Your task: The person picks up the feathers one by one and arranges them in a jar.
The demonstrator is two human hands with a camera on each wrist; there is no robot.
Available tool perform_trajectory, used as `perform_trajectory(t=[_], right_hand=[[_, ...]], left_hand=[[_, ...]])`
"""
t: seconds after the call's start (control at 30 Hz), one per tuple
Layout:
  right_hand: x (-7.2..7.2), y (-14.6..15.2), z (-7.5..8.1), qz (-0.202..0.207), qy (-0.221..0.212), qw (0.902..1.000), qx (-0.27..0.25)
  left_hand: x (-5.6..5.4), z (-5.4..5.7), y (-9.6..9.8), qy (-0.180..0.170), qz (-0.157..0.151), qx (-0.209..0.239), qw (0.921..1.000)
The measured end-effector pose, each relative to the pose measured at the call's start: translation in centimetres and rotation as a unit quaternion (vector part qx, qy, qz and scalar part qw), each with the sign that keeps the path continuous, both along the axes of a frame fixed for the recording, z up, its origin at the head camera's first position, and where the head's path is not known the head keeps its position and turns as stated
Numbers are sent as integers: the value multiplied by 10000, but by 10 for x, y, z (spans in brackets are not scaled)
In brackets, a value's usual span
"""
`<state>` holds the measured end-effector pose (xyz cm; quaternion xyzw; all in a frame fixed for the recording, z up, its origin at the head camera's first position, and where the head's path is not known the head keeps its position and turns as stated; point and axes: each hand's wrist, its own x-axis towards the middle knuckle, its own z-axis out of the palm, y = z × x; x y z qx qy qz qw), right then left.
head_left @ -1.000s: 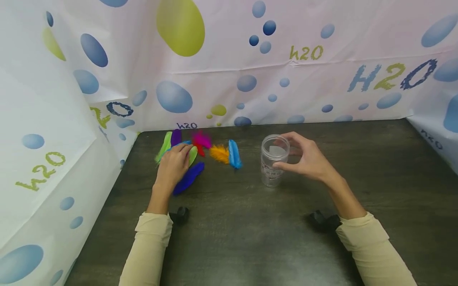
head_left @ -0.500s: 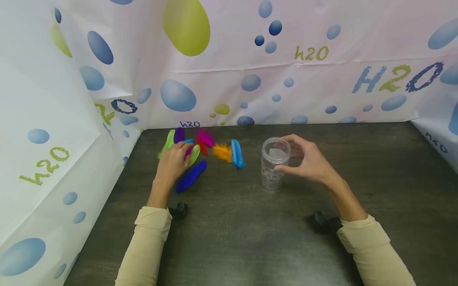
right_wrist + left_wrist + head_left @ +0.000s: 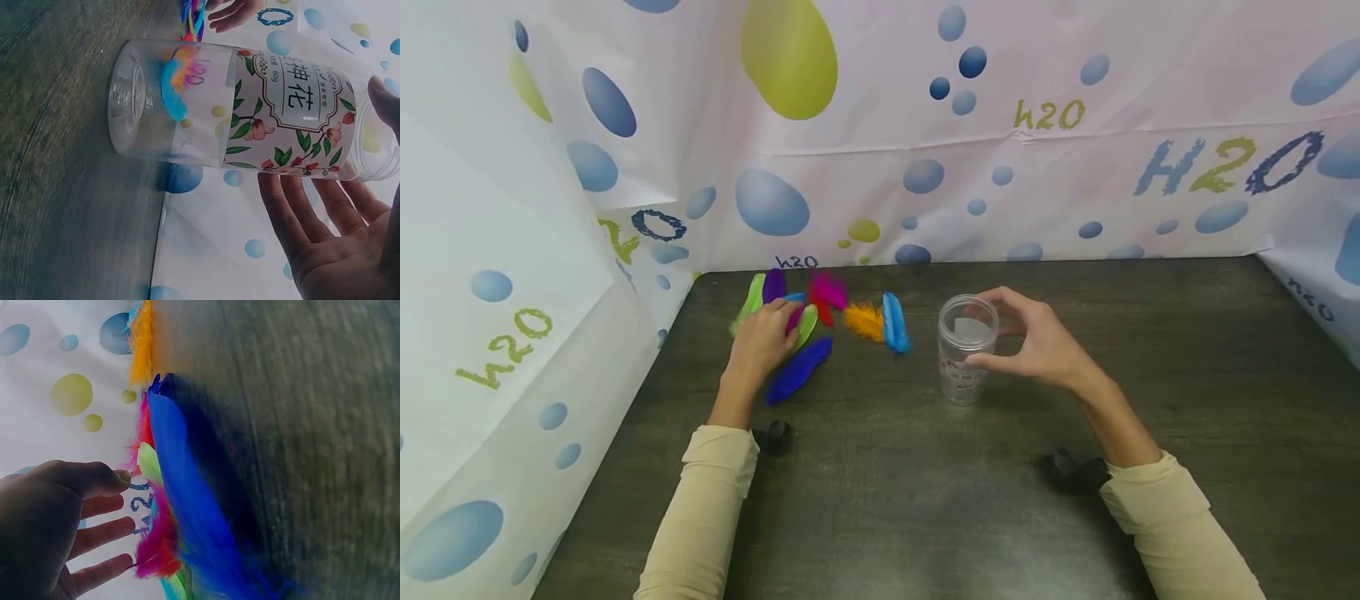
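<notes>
My right hand [image 3: 1033,346] holds a clear plastic jar [image 3: 964,385], thumb on the near side and fingers round the far side. The jar stands upright and lidless; its flowered label [image 3: 294,112] shows in the right wrist view. Whether its base touches the table I cannot tell. My left hand [image 3: 760,340] hovers low at a group of coloured feathers, its fingers spread and loosely bent in the left wrist view. A magenta feather [image 3: 155,540] lies at its fingertips, beside a light green feather [image 3: 807,325]. A blue feather [image 3: 799,371] lies nearer me.
An orange feather [image 3: 865,321] and a light blue feather [image 3: 894,322] lie between the group and the jar. More feathers, such as a purple feather [image 3: 773,284], lie behind my left hand. A printed backdrop [image 3: 880,125] borders the dark table [image 3: 910,500] at the back and sides.
The jar has shifted slightly left and toward me with my right hand. My left hand stays at the feathers with little movement.
</notes>
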<state>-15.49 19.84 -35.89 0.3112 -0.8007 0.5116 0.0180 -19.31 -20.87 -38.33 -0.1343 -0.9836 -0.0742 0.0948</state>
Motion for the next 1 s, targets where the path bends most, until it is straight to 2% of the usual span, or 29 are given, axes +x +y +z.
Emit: perform_trajectory(t=[0.3, 0.5, 0.73, 1.0], right_hand=[[-1, -6, -2, 226, 49, 9997, -28], [1, -3, -2, 153, -18, 9999, -16], [2, -5, 0, 181, -18, 9998, -29], [3, -6, -1, 203, -16, 9998, -54]], left_hand=[[1, -5, -1, 9, -22, 198, 9998], [-3, -8, 5, -191, -28, 247, 9995], [-10, -8, 7, -255, -166, 300, 9991], [-23, -3, 11, -785, -46, 375, 9962]])
